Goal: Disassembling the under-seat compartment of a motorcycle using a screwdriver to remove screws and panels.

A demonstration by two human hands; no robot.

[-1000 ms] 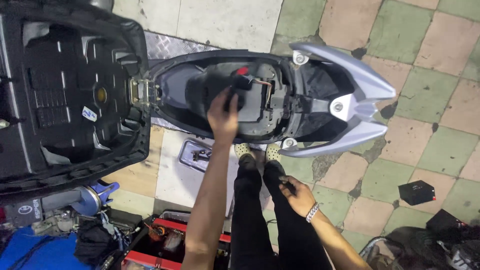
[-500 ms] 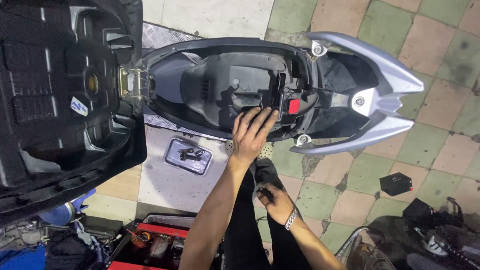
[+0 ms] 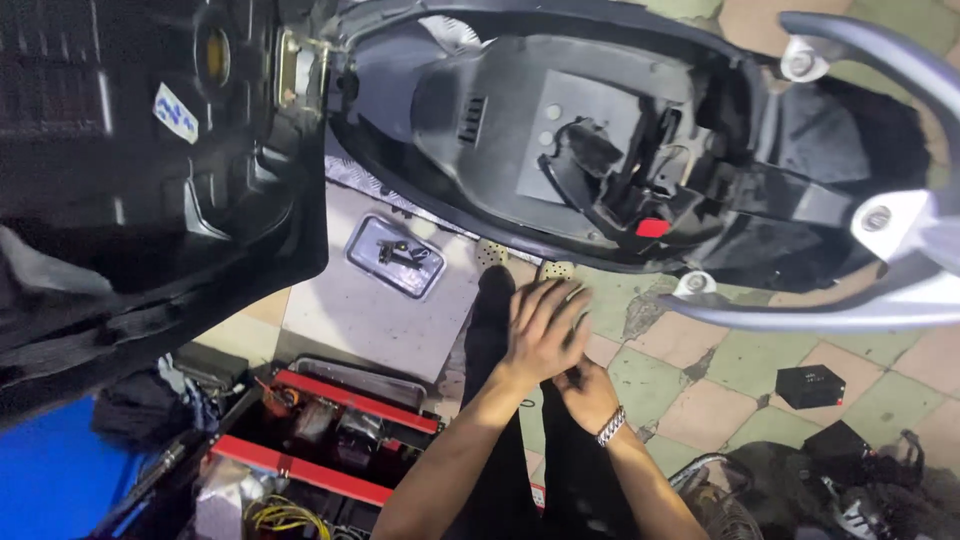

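Note:
My left hand (image 3: 540,328) hovers over my lap with its fingers spread, blurred by motion and holding nothing. Just under it is my right hand (image 3: 585,392), a metal bracelet on the wrist, its fingers curled and partly hidden by the left hand. Whether it holds anything I cannot tell. Above both hands is a scooter's open black under-seat compartment (image 3: 560,130), with a small red part (image 3: 652,228) near its lower edge. The seat (image 3: 130,150) is raised at the left.
A small metal tray (image 3: 395,257) holding dark screws lies on a grey floor plate. A red toolbox (image 3: 330,430) full of tools stands at lower left. The silver grab rail (image 3: 900,230) is on the right. A small black box (image 3: 815,385) sits on the tiled floor.
My left hand has come out of the under-seat compartment and dropped down to my right hand at my lap. The view has moved closer to the scooter.

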